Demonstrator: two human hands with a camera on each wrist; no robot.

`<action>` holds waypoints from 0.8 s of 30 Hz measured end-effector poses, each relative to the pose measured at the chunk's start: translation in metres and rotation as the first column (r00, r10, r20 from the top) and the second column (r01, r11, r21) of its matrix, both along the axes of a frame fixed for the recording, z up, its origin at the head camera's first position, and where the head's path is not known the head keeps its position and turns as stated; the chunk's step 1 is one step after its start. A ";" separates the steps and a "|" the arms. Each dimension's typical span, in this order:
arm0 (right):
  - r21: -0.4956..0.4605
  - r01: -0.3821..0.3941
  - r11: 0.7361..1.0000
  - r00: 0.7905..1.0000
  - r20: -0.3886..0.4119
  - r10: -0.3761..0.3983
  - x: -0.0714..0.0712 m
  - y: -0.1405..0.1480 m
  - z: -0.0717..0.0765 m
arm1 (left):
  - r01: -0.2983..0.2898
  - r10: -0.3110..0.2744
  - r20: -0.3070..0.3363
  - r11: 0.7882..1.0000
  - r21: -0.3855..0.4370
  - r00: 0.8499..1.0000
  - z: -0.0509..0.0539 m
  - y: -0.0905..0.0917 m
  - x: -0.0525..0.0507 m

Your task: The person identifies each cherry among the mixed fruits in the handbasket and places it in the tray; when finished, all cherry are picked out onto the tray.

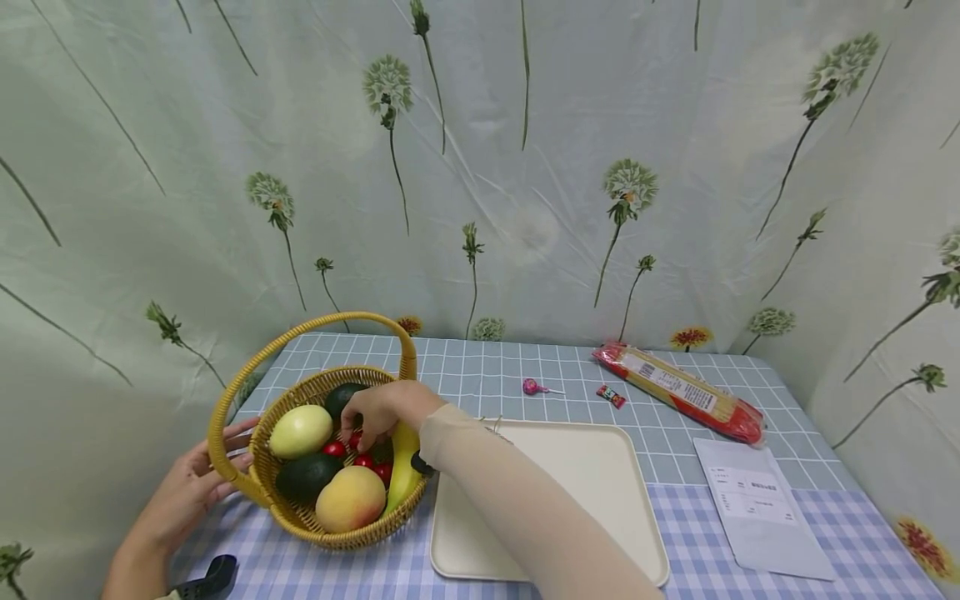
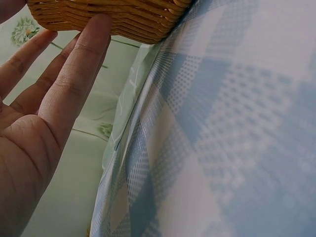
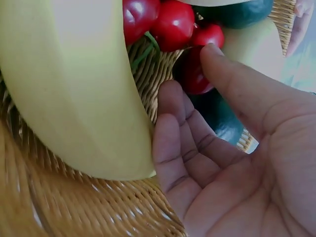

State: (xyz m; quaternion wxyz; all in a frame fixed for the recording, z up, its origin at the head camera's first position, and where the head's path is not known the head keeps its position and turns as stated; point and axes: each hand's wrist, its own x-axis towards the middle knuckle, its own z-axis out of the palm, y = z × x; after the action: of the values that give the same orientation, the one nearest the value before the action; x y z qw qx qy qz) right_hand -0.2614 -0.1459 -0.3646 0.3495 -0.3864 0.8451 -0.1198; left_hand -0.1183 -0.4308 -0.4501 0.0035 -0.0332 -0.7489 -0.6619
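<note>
A yellow wicker basket (image 1: 337,540) with a tall handle holds fruit. My right hand (image 1: 381,408) reaches down into it, and in the right wrist view its thumb and curled fingers pinch a dark red cherry (image 3: 196,74). Other bright red cherries (image 3: 173,24) lie beside it, one with a green stem. Around them are a banana (image 1: 402,471), a peach (image 1: 350,498), a dark green avocado-like fruit (image 1: 307,477), another dark green one and a pale yellow-green oval fruit (image 1: 302,432). At the basket's left side, my left hand (image 1: 187,487) has its fingers extended against the wicker.
Right of the basket lies a cream tray (image 1: 570,492), partly under my right forearm. Behind it are a pink lollipop (image 1: 532,387) and a small red wrapped candy (image 1: 611,396). Farther right lie a packet of noodles (image 1: 682,390) and a white labelled pouch (image 1: 761,508).
</note>
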 end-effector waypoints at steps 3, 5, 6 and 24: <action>-0.004 -0.014 1.000 0.999 -0.046 0.014 0.000 0.005 0.003 | -0.004 0.004 0.005 1.000 -0.007 1.000 0.001 0.000 -0.001; -0.016 -0.021 1.000 0.998 -0.065 0.020 -0.001 0.009 0.005 | -0.007 0.007 0.009 1.000 -0.012 1.000 0.001 0.000 -0.001; -0.024 -0.025 0.999 0.997 -0.071 0.023 -0.001 0.010 0.006 | -0.007 0.007 0.010 1.000 -0.011 1.000 0.001 0.000 -0.001; -0.147 -0.174 0.974 0.967 -0.215 0.141 -0.007 0.048 0.023 | 0.007 -0.007 -0.013 1.000 0.002 1.000 -0.001 -0.001 -0.001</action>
State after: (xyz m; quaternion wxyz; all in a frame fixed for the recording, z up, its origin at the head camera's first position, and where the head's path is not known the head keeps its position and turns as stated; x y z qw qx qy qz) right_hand -0.2684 -0.0982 -0.3417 0.2369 -0.4901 0.8301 -0.1208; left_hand -0.1191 -0.4322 -0.4509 0.0062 -0.0403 -0.7479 -0.6625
